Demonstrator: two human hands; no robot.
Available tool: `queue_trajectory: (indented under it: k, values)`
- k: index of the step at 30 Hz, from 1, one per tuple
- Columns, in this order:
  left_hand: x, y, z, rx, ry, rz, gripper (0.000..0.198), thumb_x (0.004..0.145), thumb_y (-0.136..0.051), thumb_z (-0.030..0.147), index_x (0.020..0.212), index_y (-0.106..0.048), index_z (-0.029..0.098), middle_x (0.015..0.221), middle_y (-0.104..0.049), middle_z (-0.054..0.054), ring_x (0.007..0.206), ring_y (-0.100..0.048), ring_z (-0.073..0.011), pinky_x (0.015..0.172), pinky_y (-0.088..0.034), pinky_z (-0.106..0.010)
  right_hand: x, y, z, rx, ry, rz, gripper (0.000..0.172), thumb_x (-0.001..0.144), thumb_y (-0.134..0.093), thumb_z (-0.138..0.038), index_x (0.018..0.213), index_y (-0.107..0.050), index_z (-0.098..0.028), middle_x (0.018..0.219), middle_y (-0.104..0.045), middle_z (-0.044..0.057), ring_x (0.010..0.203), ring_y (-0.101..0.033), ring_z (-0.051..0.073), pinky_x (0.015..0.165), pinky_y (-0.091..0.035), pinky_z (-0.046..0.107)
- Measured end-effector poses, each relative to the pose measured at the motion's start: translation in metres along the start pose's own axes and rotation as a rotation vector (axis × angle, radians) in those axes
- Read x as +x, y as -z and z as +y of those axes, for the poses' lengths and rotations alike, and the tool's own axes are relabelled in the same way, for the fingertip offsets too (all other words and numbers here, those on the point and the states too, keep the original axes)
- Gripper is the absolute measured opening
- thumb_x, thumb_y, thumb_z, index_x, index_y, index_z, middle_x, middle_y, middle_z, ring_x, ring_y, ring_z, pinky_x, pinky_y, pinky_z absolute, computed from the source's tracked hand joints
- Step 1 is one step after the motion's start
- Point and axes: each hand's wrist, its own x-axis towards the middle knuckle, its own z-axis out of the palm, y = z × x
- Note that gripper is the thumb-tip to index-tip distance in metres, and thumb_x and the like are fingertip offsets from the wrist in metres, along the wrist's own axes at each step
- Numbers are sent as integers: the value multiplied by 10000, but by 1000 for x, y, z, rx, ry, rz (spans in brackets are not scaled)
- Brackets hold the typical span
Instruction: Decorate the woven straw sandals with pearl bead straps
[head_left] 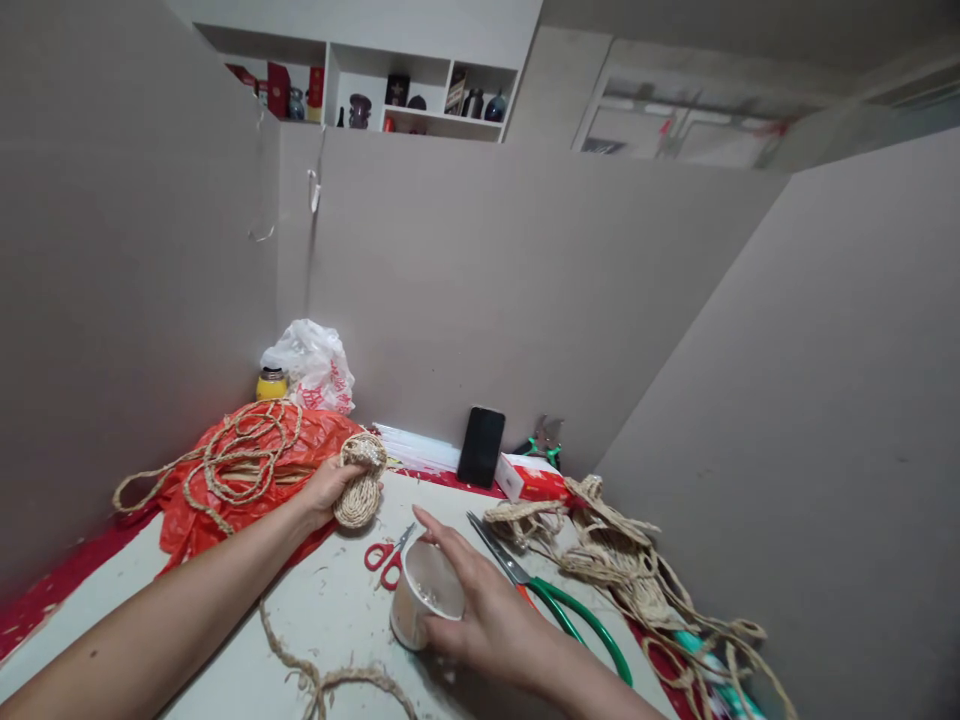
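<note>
My left hand (330, 492) is closed around a small slipper of braided straw (358, 500), held up near the red plastic bag. The slipper's upper part shows pale, shiny bits. With thumb and fingers around its rim, my right hand (480, 600) grips a white cup (409, 605), which leans toward me. Small shiny bits lie inside the cup; they are too small to name. Red-handled scissors (388, 562) rest just behind the cup. Large shears with green handles (551, 590) lie beyond my right hand, partly hidden by it.
Braided straw rope (247, 455) is coiled on a red plastic bag (187, 510) at left. More straw braids (630, 570) heap up at right. A phone (481, 446) leans by the back panel, with green-handled pliers (547, 440) beside it. Grey panels (487, 280) enclose the table.
</note>
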Motion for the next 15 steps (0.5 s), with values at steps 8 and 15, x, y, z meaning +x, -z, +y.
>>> queue_trajectory:
  k: [8,15]
  values:
    - [6,2,-4,2,32,-15,315,905,-566,316,1175,-555,154,1154,-595,-87,954,-615,-206,800,-536,-401,61,44,44,-74,-111,333,827,717,-634,-234,1461,-274,-243,1267,-553,106,1127,-563,273,966,-430,450]
    - [3,2,-7,25,10,-58,303,905,-566,312,1162,-560,151,1126,-604,-82,924,-621,-196,779,-542,-386,121,11,86,-159,-96,373,642,797,-683,-243,1372,-402,-193,1251,-557,106,1101,-571,271,951,-446,484]
